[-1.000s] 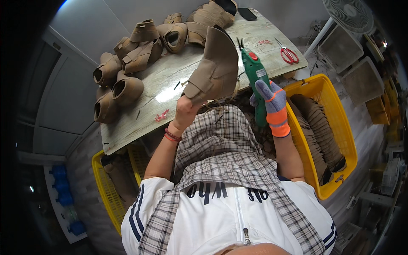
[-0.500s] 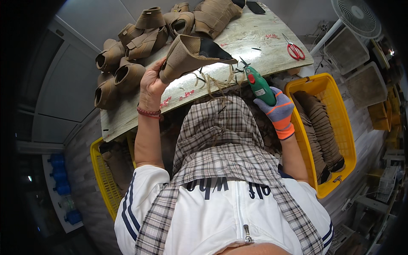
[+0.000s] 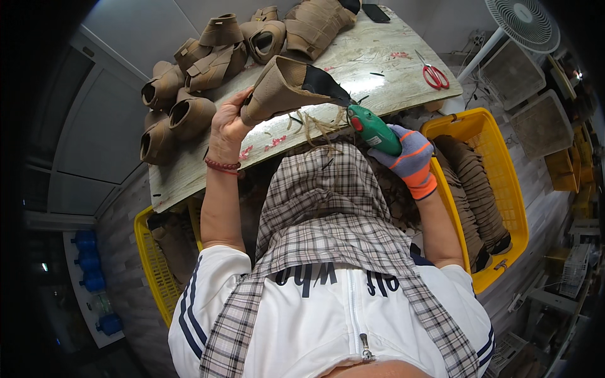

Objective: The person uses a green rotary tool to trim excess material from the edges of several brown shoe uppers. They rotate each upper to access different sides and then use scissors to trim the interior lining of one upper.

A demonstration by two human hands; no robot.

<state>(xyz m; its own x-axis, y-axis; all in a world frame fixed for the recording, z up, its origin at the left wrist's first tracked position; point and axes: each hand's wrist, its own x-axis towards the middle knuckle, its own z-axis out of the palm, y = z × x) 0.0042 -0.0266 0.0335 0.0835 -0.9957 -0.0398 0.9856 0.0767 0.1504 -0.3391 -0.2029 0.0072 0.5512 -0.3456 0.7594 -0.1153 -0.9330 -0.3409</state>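
Note:
My bare left hand [image 3: 229, 126], with a red bead bracelet at its wrist, grips a tan shoe upper [image 3: 277, 89] by its left end, raised over the table. The upper's dark-lined end points right, narrowing to a tip. In a grey and orange glove, my right hand [image 3: 408, 156] is wrapped round green electric scissors [image 3: 375, 130] with a red button. Their blades meet the tip of the upper; its edge partly hides them. Thin tan trimmings [image 3: 309, 126] hang at the table's near edge, just under the upper.
Several tan shoe uppers [image 3: 192, 116] are heaped along the table's [image 3: 416, 69] left and far sides. Red-handled scissors [image 3: 435, 77] lie at the right, a dark phone [image 3: 376, 12] at the far edge. Yellow baskets [image 3: 513, 208] holding brown pieces flank me; a white fan [image 3: 526, 25] stands beyond.
The electric scissors in my right hand have moved left and slightly down, bringing their blades to the upper's tip. The upper has shifted slightly down and stays in my left hand.

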